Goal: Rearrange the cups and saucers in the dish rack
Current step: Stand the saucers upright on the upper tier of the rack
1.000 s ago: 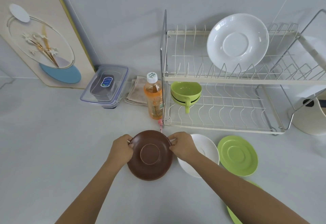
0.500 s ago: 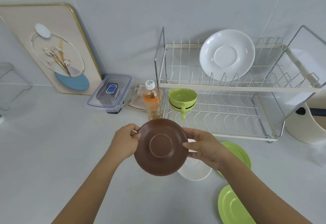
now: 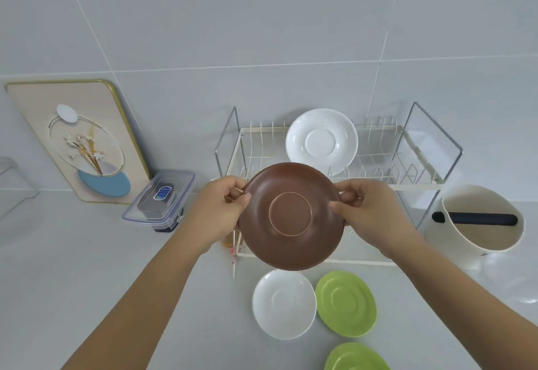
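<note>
I hold a brown saucer [image 3: 291,216] upright in the air, its underside facing me, in front of the two-tier dish rack [image 3: 407,187]. My left hand [image 3: 222,209] grips its left rim and my right hand [image 3: 364,209] grips its right rim. A white saucer [image 3: 321,140] stands on edge in the rack's upper tier. On the counter below lie a white saucer [image 3: 283,304] and two green saucers [image 3: 346,303], [image 3: 356,357]. The brown saucer hides the rack's lower left, where the green cups were.
A clear lidded plastic box [image 3: 160,196] and a decorative board [image 3: 84,142] stand at the left against the tiled wall. A cream tub with a black handle [image 3: 480,224] sits right of the rack. An orange bottle is mostly hidden behind my left hand.
Both hands lifted the brown saucer off the counter and raised it toward the rack's upper tier. The camera tilted up, and the saucer now covers the green cups.
</note>
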